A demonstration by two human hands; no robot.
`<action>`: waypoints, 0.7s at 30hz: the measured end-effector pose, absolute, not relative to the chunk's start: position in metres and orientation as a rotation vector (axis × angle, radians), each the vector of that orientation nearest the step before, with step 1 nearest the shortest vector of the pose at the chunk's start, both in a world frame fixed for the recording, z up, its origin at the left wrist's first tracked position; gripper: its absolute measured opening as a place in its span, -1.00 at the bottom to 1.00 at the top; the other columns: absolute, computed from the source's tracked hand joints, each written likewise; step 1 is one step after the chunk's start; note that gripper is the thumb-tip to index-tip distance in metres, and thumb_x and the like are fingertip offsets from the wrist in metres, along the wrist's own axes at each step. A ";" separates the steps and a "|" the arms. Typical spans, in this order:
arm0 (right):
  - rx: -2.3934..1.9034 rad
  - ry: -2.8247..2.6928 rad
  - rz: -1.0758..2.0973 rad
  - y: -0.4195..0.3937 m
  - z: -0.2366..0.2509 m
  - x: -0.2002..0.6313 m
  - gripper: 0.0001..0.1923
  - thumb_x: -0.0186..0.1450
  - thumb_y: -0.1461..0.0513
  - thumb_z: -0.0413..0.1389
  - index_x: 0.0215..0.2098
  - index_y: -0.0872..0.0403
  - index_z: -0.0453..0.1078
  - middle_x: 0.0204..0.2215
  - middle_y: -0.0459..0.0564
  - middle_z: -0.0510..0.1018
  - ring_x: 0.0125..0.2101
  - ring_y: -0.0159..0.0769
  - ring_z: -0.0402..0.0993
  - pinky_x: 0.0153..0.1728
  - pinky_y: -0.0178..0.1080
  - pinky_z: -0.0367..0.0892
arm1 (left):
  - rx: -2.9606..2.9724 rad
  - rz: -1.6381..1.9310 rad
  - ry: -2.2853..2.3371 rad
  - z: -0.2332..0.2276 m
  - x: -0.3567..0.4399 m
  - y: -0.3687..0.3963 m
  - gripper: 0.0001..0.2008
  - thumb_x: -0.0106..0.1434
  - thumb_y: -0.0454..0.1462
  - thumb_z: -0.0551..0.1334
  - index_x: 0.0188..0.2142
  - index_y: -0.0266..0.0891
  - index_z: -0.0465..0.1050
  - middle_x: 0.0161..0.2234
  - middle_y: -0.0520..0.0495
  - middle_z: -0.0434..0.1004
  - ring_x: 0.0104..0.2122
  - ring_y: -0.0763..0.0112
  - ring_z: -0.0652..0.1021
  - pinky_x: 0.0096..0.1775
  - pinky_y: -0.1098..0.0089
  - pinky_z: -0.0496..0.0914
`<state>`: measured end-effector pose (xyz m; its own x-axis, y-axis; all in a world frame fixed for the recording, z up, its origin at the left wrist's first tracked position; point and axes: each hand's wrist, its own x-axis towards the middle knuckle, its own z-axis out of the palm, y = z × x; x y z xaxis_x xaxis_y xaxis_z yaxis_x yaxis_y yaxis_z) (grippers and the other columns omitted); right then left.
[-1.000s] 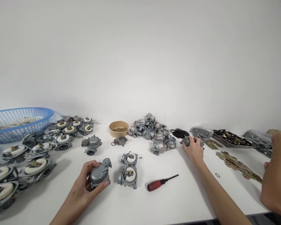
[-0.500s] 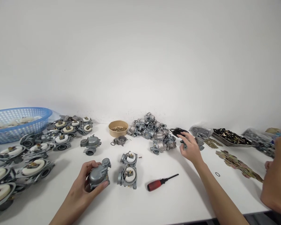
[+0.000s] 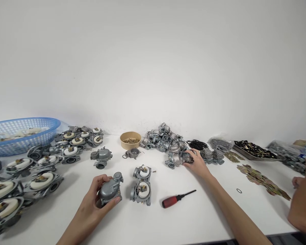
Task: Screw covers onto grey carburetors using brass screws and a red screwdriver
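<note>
Head view, left grip: our left hand [image 3: 98, 200] is curled around a grey carburetor body [image 3: 110, 192], fingers pressed on its domed cover, holding it just above the desk [image 3: 132, 224].
Head view, right grip: our right hand [image 3: 197, 165] reaches to the edge of the heap of carburetor bodies [image 3: 165, 141], fingers closing on one casting [image 3: 186, 157] at its near side (whether the pinch is complete we cannot tell).
Beside the left grip: two open bodies with white floats [image 3: 142, 185] lie just to its right; past them, a red-handled screwdriver [image 3: 177, 199].
Beyond the left grip: a bowl of brass screws [image 3: 130, 140]; farther left, rows of float-fitted bodies [image 3: 38, 173] and a blue basket [image 3: 20, 134].
Right of the right grip: black rings [image 3: 197, 144], a tray of dark clips [image 3: 253, 149], brass washers [image 3: 264, 182].
Far right: another person's hand [image 3: 302, 204].
Doing it well: we judge the casting should be taken by its solid flank, lifted clear of its neighbours, while the left keeps its body steady.
</note>
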<state>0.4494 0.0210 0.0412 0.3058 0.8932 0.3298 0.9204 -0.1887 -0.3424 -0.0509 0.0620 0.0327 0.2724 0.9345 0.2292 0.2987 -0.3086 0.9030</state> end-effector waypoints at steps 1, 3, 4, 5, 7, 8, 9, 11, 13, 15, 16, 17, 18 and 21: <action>-2.116 -1.602 -0.081 0.019 0.043 0.450 -0.46 0.29 0.02 0.22 0.23 -0.17 0.38 0.39 0.11 0.17 -0.08 -0.04 0.58 0.00 0.03 0.47 | 1.773 1.048 1.127 0.034 -0.051 0.062 -0.43 0.15 0.02 0.45 0.04 -0.06 0.30 -0.02 -0.11 0.59 -0.17 0.15 0.68 -0.19 0.31 0.58; -2.130 -1.615 -0.082 0.011 0.049 0.451 -0.46 0.28 0.04 0.22 0.23 -0.21 0.39 0.38 0.07 0.22 -0.15 -0.06 0.59 -0.03 0.03 0.46 | 1.769 1.056 1.119 0.037 -0.050 0.060 -0.43 0.14 0.01 0.46 0.04 -0.06 0.31 -0.02 -0.10 0.59 -0.17 0.14 0.68 -0.18 0.30 0.59; -2.117 -1.639 -0.077 0.006 0.053 0.452 -0.42 0.27 0.05 0.23 0.26 -0.23 0.38 0.38 0.05 0.24 -0.13 -0.05 0.59 -0.02 0.03 0.46 | 1.768 1.059 1.111 0.038 -0.050 0.060 -0.43 0.14 0.01 0.46 0.04 -0.06 0.32 -0.03 -0.10 0.60 -0.17 0.15 0.68 -0.18 0.30 0.59; -2.091 -1.667 -0.065 0.000 0.056 0.453 -0.36 0.25 0.06 0.24 0.29 -0.23 0.34 0.37 0.04 0.27 -0.08 -0.02 0.58 0.01 0.02 0.44 | 1.767 1.058 1.101 0.039 -0.050 0.059 -0.44 0.15 0.02 0.45 0.04 -0.06 0.32 -0.04 -0.10 0.60 -0.17 0.15 0.69 -0.17 0.29 0.59; -2.025 -1.700 0.002 -0.015 0.063 0.456 -0.25 0.23 0.05 0.26 0.37 -0.18 0.24 0.35 0.06 0.34 0.03 0.03 0.52 0.05 0.00 0.42 | 1.766 1.058 1.086 0.040 -0.051 0.059 -0.44 0.17 0.03 0.44 0.04 -0.06 0.30 -0.05 -0.10 0.60 -0.17 0.16 0.68 -0.16 0.29 0.59; -1.995 -1.705 0.064 -0.022 0.066 0.458 -0.24 0.23 0.04 0.26 0.37 -0.15 0.22 0.31 0.08 0.38 0.04 0.03 0.50 0.05 -0.01 0.42 | 1.765 1.057 1.080 0.040 -0.051 0.059 -0.44 0.18 0.04 0.43 0.05 -0.06 0.29 -0.05 -0.10 0.60 -0.16 0.16 0.68 -0.15 0.28 0.59; -1.970 -1.703 0.135 -0.028 0.069 0.461 -0.25 0.23 0.02 0.27 0.35 -0.12 0.24 0.28 0.09 0.43 0.02 0.02 0.50 0.03 -0.01 0.43 | 1.764 1.052 1.073 0.040 -0.052 0.059 -0.44 0.19 0.04 0.42 0.05 -0.06 0.28 -0.04 -0.11 0.59 -0.16 0.15 0.68 -0.14 0.27 0.59; -1.945 -1.696 0.269 -0.038 0.076 0.466 -0.32 0.23 -0.04 0.27 0.27 -0.10 0.33 0.20 0.09 0.50 -0.11 -0.04 0.52 -0.02 -0.01 0.44 | 1.758 1.035 1.062 0.038 -0.052 0.060 -0.44 0.21 0.05 0.41 0.06 -0.05 0.25 -0.03 -0.12 0.58 -0.15 0.15 0.68 -0.13 0.25 0.59; -1.924 -1.696 0.397 -0.044 0.085 0.473 -0.38 0.23 -0.09 0.26 0.19 -0.06 0.43 0.10 0.10 0.56 -0.20 -0.07 0.50 -0.06 0.01 0.45 | 1.750 1.009 1.044 0.035 -0.051 0.060 -0.45 0.22 0.06 0.39 0.05 -0.04 0.22 -0.01 -0.13 0.57 -0.16 0.16 0.68 -0.13 0.25 0.59; -1.908 -1.679 0.563 -0.045 0.096 0.479 -0.38 0.24 -0.14 0.23 0.14 0.00 0.49 0.01 0.12 0.60 -0.22 -0.05 0.51 -0.10 0.01 0.45 | 1.731 1.008 1.033 0.033 -0.048 0.059 -0.45 0.23 0.08 0.37 0.05 -0.03 0.19 0.01 -0.12 0.56 -0.15 0.17 0.68 -0.13 0.25 0.57; -1.905 -1.667 0.657 -0.046 0.102 0.482 -0.39 0.24 -0.15 0.21 0.12 0.02 0.52 -0.04 0.12 0.61 -0.21 -0.03 0.51 -0.12 -0.01 0.45 | 1.721 1.020 1.032 0.033 -0.047 0.058 -0.44 0.23 0.09 0.36 0.05 -0.02 0.18 0.00 -0.12 0.56 -0.16 0.17 0.68 -0.12 0.25 0.57; -1.905 -1.651 0.735 -0.046 0.107 0.484 -0.39 0.24 -0.15 0.19 0.11 0.02 0.55 -0.06 0.12 0.61 -0.18 -0.02 0.52 -0.13 -0.03 0.45 | 1.712 1.038 1.033 0.033 -0.045 0.057 -0.44 0.23 0.11 0.35 0.05 -0.02 0.18 -0.01 -0.11 0.57 -0.16 0.17 0.68 -0.13 0.25 0.57; -1.912 -1.636 0.787 -0.046 0.112 0.486 -0.40 0.24 -0.14 0.19 0.10 0.01 0.57 -0.07 0.12 0.61 -0.16 -0.01 0.52 -0.14 -0.05 0.44 | 1.703 1.058 1.036 0.033 -0.045 0.057 -0.43 0.22 0.12 0.35 0.05 -0.03 0.18 -0.02 -0.11 0.57 -0.17 0.17 0.68 -0.13 0.24 0.57; -1.956 -1.584 0.830 -0.048 0.121 0.487 -0.45 0.22 -0.11 0.21 0.08 -0.05 0.60 -0.13 0.08 0.59 -0.20 -0.07 0.48 -0.21 -0.12 0.41 | 1.705 1.057 1.034 0.035 -0.046 0.056 -0.43 0.22 0.12 0.35 0.05 -0.04 0.19 -0.02 -0.13 0.58 -0.16 0.14 0.68 -0.12 0.21 0.58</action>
